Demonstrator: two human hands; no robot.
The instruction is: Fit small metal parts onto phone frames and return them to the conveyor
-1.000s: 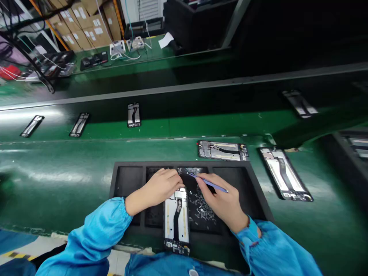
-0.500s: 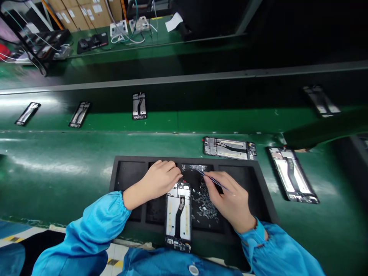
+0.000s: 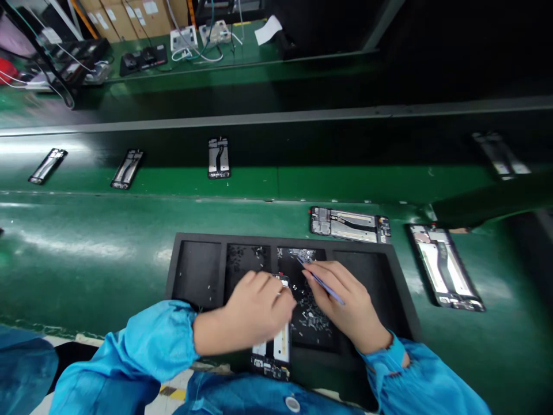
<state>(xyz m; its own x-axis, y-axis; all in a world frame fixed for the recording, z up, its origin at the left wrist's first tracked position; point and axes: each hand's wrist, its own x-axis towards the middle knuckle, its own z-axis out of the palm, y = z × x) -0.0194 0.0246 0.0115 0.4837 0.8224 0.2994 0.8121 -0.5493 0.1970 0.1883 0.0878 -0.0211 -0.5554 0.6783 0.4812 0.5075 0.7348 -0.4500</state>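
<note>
Opened phone (image 3: 281, 346) lies in the bottom middle of the frame, over the front of a black tray (image 3: 246, 238). Its low end pokes out past the tray's near edge. The left hand (image 3: 261, 305) is right over the phone and hides much of its upper part. That hand is blurry and its fingers are curled, so I cannot tell if they pinch anything. The right hand (image 3: 345, 302) is near the phone, on its right side. Its fingers pinch purple-blue tweezers (image 3: 328, 288). The tip is at the tiny shiny bits (image 3: 302, 253) in the third box of the tray, but I cannot tell if it touches one. This hand hides some of the third and fourth boxes.

Now the things around, left to right. At the middle left, a thin-looking phone (image 3: 47, 166) lies tilted, then a second tilted phone (image 3: 127, 169). Brown cartons (image 3: 144, 20) are at the upper left. Near the upper middle, a small straight phone (image 3: 218, 157) lies behind the tray. A sideways phone (image 3: 349, 225) rests on the green tabletop (image 3: 95, 230), just past the tray. To its right, a bigger tilted phone (image 3: 446, 268) lies beside the tray. One dim phone (image 3: 501, 155) is at the upper right, in shadow.
</note>
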